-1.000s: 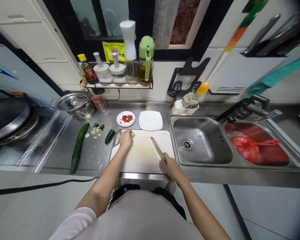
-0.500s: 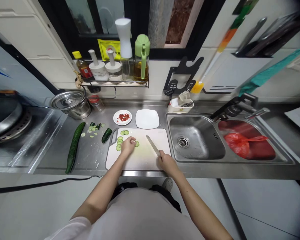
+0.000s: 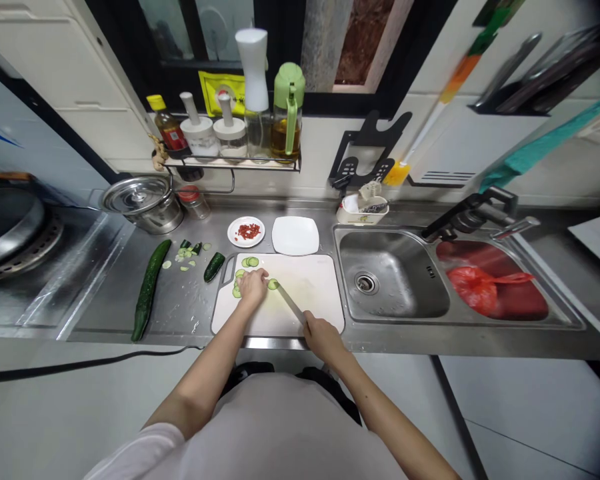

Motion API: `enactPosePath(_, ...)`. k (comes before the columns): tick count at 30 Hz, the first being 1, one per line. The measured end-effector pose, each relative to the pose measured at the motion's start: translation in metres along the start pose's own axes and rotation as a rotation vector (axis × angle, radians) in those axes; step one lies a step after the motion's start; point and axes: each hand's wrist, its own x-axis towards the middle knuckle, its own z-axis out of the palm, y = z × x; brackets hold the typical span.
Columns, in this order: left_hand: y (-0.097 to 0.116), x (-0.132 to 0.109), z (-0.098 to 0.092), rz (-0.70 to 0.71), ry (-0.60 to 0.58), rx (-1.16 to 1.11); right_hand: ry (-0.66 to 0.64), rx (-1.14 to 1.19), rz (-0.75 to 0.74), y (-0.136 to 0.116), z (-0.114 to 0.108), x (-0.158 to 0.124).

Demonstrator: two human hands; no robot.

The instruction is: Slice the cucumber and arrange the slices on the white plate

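On the white cutting board [image 3: 300, 320], my left hand [image 3: 253, 287] rests over the left side with its fingers apart, covering part of the cucumber slices [image 3: 251, 262] there. My right hand [image 3: 323, 339] grips a kitchen knife [image 3: 291, 302] by its handle at the board's front right. The blade points away and to the left, and its tip meets a single cucumber slice [image 3: 273, 284] just right of my left hand. A cut piece of cucumber [image 3: 214, 267] lies off the board's left edge.
Farther left are a whole cucumber [image 3: 151, 293] and small cucumber scraps [image 3: 185, 254]. Behind the board stand a plate of chopped red pieces [image 3: 247, 231] and a white square plate [image 3: 295, 235]. A sink [image 3: 395, 280] adjoins on the right; a lidded pot [image 3: 147, 203] stands back left.
My right hand has brought the knife left and nearer, its tip now at the single slice. My left hand has shifted slightly left over the other slices.
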Motion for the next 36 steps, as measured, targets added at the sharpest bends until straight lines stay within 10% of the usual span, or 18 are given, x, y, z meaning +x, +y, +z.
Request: enactPosePath(36,-0.002,0.011,0.001,-0.025,-0.043,-0.001,-0.099,-0.044,0.011,-0.017,-0.009,0.009)
